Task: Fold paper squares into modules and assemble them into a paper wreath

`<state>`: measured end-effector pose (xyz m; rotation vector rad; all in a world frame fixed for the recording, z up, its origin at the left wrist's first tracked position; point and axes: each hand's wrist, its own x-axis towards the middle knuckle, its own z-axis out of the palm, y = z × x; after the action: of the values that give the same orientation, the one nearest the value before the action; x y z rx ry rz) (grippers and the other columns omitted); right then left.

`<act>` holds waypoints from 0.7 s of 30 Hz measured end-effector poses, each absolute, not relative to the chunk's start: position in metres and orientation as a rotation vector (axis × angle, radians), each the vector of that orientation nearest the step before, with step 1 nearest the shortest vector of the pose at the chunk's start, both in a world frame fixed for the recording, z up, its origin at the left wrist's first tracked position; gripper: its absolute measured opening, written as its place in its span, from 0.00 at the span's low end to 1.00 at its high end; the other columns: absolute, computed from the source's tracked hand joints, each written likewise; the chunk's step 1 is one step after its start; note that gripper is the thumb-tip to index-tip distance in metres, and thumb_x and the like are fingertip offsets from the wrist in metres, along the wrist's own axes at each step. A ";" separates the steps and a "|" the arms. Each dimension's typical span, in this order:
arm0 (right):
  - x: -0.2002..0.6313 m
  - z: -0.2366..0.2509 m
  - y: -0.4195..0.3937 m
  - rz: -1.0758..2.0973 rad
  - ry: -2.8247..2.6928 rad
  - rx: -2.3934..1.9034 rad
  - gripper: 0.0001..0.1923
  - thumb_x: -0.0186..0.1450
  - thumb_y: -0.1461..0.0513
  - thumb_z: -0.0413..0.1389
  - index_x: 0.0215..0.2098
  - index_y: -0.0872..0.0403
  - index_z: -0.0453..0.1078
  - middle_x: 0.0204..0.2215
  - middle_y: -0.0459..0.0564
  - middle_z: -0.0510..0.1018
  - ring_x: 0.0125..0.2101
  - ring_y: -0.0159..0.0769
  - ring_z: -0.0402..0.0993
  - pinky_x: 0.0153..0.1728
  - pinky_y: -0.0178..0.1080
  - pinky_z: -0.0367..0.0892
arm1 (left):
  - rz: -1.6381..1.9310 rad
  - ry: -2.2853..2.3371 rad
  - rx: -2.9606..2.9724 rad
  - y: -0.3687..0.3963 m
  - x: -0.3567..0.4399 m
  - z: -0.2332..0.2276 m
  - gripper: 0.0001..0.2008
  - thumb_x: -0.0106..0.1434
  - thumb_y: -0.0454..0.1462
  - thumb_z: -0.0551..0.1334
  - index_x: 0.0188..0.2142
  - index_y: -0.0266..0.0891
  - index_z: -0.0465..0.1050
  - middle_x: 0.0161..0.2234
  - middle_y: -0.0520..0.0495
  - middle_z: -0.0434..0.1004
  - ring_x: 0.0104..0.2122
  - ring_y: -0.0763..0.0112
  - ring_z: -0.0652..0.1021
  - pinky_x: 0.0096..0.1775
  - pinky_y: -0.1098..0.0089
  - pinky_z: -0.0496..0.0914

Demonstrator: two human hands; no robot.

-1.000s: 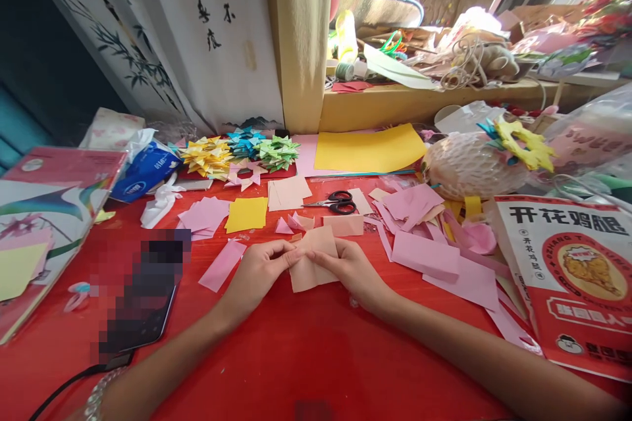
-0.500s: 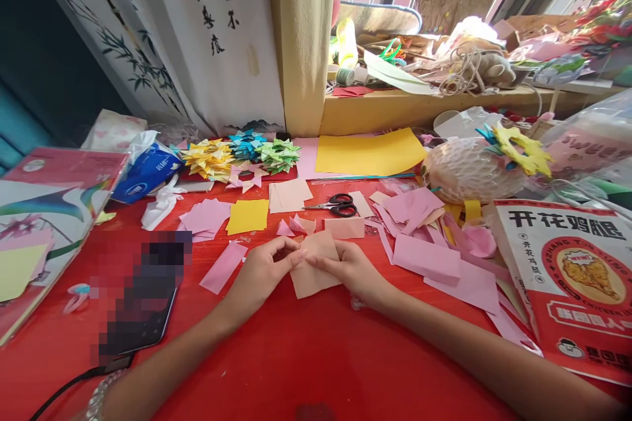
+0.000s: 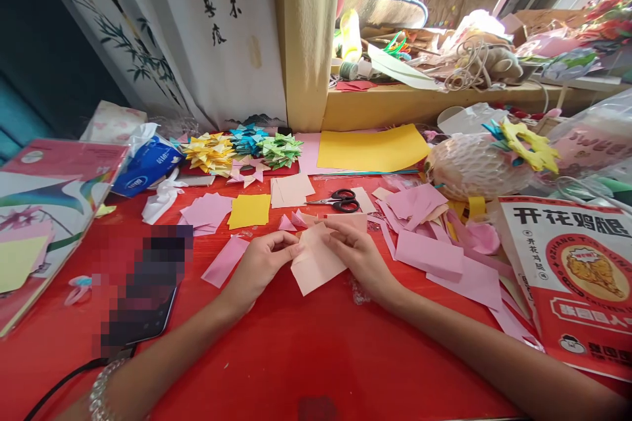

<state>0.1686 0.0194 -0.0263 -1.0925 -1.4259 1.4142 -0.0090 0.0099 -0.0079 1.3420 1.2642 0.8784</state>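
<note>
A peach-coloured sheet of paper lies tilted on the red table, just in front of me. My left hand pinches its left edge with thumb and forefinger. My right hand holds its upper right edge, fingers curled over the top corner. Black-handled scissors lie beyond the paper, untouched.
Pink paper scraps spread to the right, pink and yellow squares to the left. Folded paper stars sit by the wall. A phone lies at left, a red printed packet at right, a cluttered sill behind.
The peach paper has turned, with its lower corner swung to the left. My right hand has moved up to the paper's top corner. The left hand has stayed at the left edge.
</note>
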 end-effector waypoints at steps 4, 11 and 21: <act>0.169 -0.026 0.018 1.310 -1.546 -1.107 0.16 0.65 0.57 0.50 0.48 0.51 0.72 0.36 0.47 0.77 0.32 0.33 0.69 0.30 0.33 0.61 | 0.862 1.200 1.229 0.010 -0.010 -0.008 0.12 0.58 0.44 0.61 0.32 0.37 0.73 0.30 0.51 0.73 0.33 0.70 0.71 0.35 0.73 0.63; 0.169 -0.024 0.016 1.093 -1.802 -1.015 0.16 0.65 0.63 0.50 0.48 0.52 0.72 0.35 0.48 0.78 0.32 0.32 0.71 0.31 0.33 0.63 | 0.904 1.110 1.096 0.011 -0.012 -0.011 0.15 0.58 0.45 0.61 0.39 0.37 0.76 0.35 0.46 0.78 0.36 0.66 0.73 0.39 0.70 0.65; 0.169 -0.026 0.018 1.023 -1.835 -1.039 0.15 0.64 0.66 0.50 0.45 0.49 0.74 0.38 0.48 0.79 0.36 0.34 0.74 0.34 0.33 0.66 | 0.881 1.102 1.055 0.009 -0.013 -0.007 0.11 0.59 0.41 0.61 0.35 0.36 0.77 0.30 0.47 0.77 0.30 0.71 0.73 0.34 0.72 0.66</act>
<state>0.1691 0.0177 -0.0256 -1.0386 -1.8345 1.0233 -0.0132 0.0095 -0.0068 1.0552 1.1022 0.8812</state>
